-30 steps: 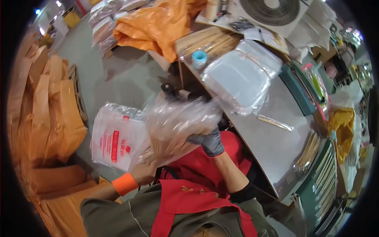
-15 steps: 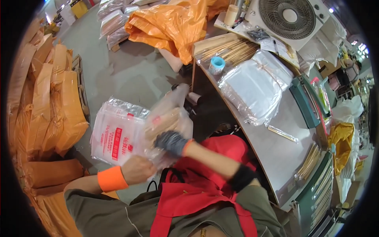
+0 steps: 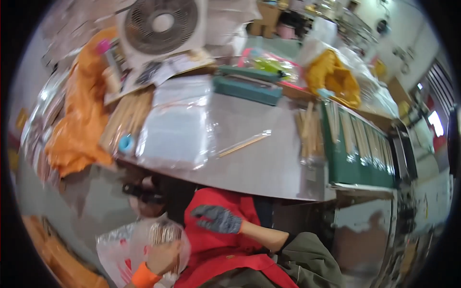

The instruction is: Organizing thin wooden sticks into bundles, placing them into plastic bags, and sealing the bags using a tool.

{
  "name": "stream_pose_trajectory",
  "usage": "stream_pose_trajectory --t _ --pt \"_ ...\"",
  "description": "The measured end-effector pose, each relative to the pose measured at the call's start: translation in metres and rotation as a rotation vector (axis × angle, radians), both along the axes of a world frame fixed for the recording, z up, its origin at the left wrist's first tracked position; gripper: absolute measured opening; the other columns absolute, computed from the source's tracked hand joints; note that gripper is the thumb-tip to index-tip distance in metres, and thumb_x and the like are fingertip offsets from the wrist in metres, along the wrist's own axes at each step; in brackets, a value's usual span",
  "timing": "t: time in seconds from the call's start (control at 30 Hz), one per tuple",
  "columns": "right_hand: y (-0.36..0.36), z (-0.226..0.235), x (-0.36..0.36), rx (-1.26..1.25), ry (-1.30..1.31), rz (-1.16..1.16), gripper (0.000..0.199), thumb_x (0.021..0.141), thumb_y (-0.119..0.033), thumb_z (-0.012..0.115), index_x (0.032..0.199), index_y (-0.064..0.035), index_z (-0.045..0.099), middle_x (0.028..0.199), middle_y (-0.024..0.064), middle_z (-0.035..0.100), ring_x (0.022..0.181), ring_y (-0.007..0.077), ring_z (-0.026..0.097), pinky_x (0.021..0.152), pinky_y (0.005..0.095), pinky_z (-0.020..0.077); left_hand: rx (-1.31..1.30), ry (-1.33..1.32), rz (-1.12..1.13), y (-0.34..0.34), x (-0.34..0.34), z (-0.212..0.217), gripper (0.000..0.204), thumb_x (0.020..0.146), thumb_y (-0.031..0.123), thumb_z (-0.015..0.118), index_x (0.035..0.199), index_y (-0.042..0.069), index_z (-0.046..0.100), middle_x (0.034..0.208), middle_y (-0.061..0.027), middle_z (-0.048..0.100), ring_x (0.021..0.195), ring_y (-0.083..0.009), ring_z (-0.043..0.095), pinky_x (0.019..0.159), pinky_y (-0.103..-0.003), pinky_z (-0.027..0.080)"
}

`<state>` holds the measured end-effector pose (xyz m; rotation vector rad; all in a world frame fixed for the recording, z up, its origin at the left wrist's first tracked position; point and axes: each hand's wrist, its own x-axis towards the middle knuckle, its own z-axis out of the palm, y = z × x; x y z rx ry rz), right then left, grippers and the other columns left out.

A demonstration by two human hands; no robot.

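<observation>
My bare left hand (image 3: 164, 259), with an orange wristband, is closed on a clear plastic bag (image 3: 139, 240) at the lower left. A bundle of thin wooden sticks (image 3: 164, 233) shows inside the bag. Under it lies a white plastic bag with red print (image 3: 109, 252), partly hidden. My right hand (image 3: 216, 219), in a dark grey glove, hovers over the red apron (image 3: 225, 199) on my lap. Its thumb and fingers are apart and nothing is between them. The picture is somewhat blurred.
Ahead is a grey table (image 3: 254, 165) with a stack of clear bags (image 3: 175, 129), a blue tape roll (image 3: 126, 143), loose sticks (image 3: 127, 115), a wrapped stick (image 3: 244, 143) and a teal sealer (image 3: 247, 89). Bagged sticks lie on a green box (image 3: 360, 139). A fan (image 3: 161, 24) stands behind.
My view has swung to the right, toward the table. My gloved right hand has come away from the bag of sticks to over my lap; my left hand is now on the bag.
</observation>
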<state>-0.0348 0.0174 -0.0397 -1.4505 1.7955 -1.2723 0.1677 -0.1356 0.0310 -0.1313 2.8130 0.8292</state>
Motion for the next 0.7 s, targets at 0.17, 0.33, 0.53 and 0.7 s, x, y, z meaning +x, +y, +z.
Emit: stream_pose_trajectory --t 0.17,0.33,0.53,0.7 --pt "0.148 0.008 -0.072 0.151 0.666 -0.986 0.038 0.082 -0.019 0.058 0.116 -0.0027 0.053 0.118 0.0169 0.053 0.109 0.0329 0.051 0.093 0.0404 0.0418 0.277 0.464 0.081 0.039 -0.180 -0.011 0.029 0.074 0.002 0.060 0.103 0.003 0.056 0.096 -0.0140 0.058 0.082 -0.0300 0.059 0.072 -0.037 0.048" --pt "0.249 -0.008 -0.121 0.400 0.443 -1.620 0.056 0.082 -0.031 0.060 0.124 0.0018 0.044 0.127 0.0225 0.045 0.120 0.0384 0.040 0.101 0.0412 0.0330 -0.264 0.698 -0.007 0.091 -0.336 -0.062 0.035 0.071 0.005 0.062 0.106 0.004 0.055 0.111 -0.0116 0.050 0.101 -0.0294 0.050 0.087 -0.039 0.041" --pt "0.267 -0.001 -0.212 0.401 0.293 -1.474 0.061 0.081 -0.045 0.060 0.120 0.0006 0.047 0.126 0.0231 0.045 0.118 0.0371 0.041 0.099 0.0407 0.0345 -0.241 0.761 -0.434 0.110 -0.457 -0.095 0.018 0.075 0.005 0.054 0.093 0.009 0.059 0.095 -0.0060 0.054 0.093 -0.0245 0.053 0.082 -0.036 0.043" --pt "0.255 -0.033 -0.208 0.698 1.193 -1.059 0.038 0.086 -0.033 0.058 0.105 -0.0009 0.052 0.108 0.0191 0.056 0.097 0.0333 0.056 0.092 0.0367 0.0423 0.260 0.680 -0.261 0.126 -0.498 -0.115 0.022 0.074 -0.001 0.054 0.090 0.009 0.063 0.101 -0.0064 0.058 0.102 -0.0279 0.053 0.087 -0.038 0.043"
